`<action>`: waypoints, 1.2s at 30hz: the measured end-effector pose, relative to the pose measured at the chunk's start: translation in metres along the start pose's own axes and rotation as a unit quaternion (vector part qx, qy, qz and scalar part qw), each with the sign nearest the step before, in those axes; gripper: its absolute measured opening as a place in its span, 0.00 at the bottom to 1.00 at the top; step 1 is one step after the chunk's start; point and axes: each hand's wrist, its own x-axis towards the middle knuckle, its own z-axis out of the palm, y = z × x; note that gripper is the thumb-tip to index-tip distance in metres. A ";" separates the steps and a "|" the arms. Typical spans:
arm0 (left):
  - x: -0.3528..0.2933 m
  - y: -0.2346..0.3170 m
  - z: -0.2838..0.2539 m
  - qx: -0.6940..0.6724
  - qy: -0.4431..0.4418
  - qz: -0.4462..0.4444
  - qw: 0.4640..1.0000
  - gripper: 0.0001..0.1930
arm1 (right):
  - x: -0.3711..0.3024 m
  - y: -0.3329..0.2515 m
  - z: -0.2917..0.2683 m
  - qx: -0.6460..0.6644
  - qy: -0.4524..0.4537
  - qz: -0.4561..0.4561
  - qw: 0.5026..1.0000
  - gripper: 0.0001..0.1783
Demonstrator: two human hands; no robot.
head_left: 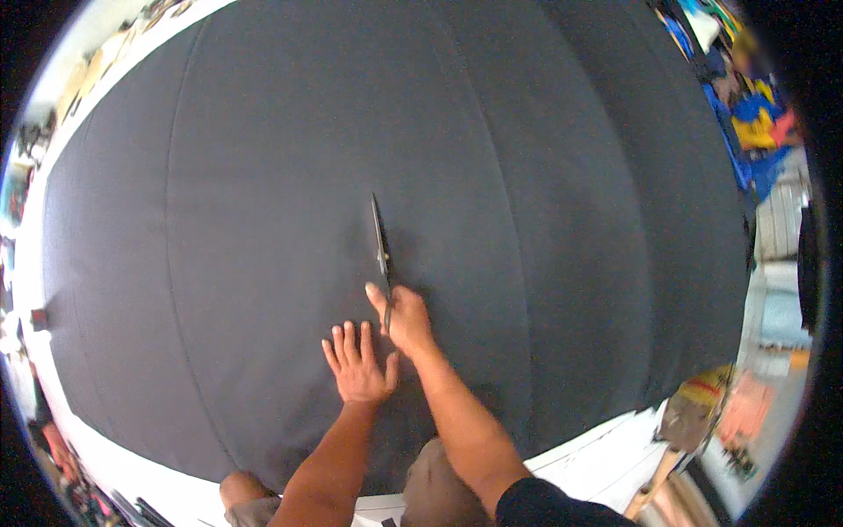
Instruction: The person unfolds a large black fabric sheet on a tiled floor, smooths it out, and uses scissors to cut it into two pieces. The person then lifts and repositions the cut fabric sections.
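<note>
A large sheet of dark grey fabric (342, 114) is spread out flat under both hands, with a few long creases running through it. My right hand (407, 318) is wrapped round the handles of a pair of scissors (380, 241), whose blades look closed and point away from me over the fabric. The scissors' handles are mostly hidden by my fingers. Just left of it, my left hand (359, 367) lies flat on the cloth with fingers spread, holding nothing.
White flooring (606, 461) shows around the fabric's edge. Colourful cloth pieces (757, 123) are heaped at the far right. A brown bundle (696, 413) and long rolls (654, 483) lie at the near right. Assorted items line the left edge. My knees (439, 483) are at the near edge.
</note>
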 end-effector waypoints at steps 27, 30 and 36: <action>-0.003 -0.001 0.003 0.016 -0.044 -0.008 0.999 0.36 | 0.201 -0.134 0.011 0.053 -0.019 -0.022 0.998 0.33; -0.006 -0.004 0.004 0.009 -0.022 0.001 1.000 0.36 | 0.203 -0.135 0.015 0.058 -0.030 -0.021 0.998 0.33; -0.010 -0.008 0.012 0.019 -0.052 0.012 0.998 0.40 | 0.263 -0.184 0.017 0.037 -0.019 -0.029 0.999 0.32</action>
